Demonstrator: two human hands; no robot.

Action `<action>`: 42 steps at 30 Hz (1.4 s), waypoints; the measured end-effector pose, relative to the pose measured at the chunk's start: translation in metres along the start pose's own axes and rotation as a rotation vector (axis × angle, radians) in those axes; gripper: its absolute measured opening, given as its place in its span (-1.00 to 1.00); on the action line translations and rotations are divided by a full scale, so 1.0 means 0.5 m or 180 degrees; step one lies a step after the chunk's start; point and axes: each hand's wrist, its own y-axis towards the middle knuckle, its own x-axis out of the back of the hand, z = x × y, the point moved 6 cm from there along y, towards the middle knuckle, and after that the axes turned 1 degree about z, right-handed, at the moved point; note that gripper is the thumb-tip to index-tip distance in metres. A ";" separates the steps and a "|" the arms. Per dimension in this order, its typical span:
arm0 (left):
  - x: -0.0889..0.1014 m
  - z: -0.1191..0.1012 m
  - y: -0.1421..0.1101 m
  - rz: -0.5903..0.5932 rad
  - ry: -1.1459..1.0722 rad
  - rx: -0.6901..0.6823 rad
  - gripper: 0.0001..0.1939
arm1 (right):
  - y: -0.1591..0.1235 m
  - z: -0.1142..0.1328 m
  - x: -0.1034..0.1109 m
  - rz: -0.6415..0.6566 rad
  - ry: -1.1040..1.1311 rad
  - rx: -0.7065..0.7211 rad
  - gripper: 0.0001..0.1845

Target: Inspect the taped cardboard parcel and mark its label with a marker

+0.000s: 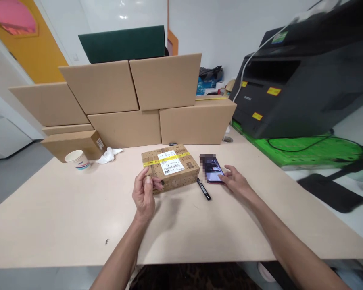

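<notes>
A cardboard parcel with yellow tape and a white label sits on the table in front of me. My left hand is at its near left corner, fingers curled in and the thumb against them; whether anything small is pinched there I cannot make out. To the right of the parcel lies a phone with its screen lit, partly blurred out. My right hand reaches it from the right, thumb at the lower screen edge and the other fingers apart. Between parcel and phone, a black marker pen rests on the table.
Stacked brown cartons stand along the back, a dark green box on top. At the left are a paper cup, a crumpled tissue and a smaller carton. A large black printer stands on the right over a green surface.
</notes>
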 end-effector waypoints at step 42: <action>0.106 0.128 0.071 -0.0263 0.0363 0.1728 -0.41 | -0.143 0.284 -0.164 0.1234 0.1106 0.1054 -0.20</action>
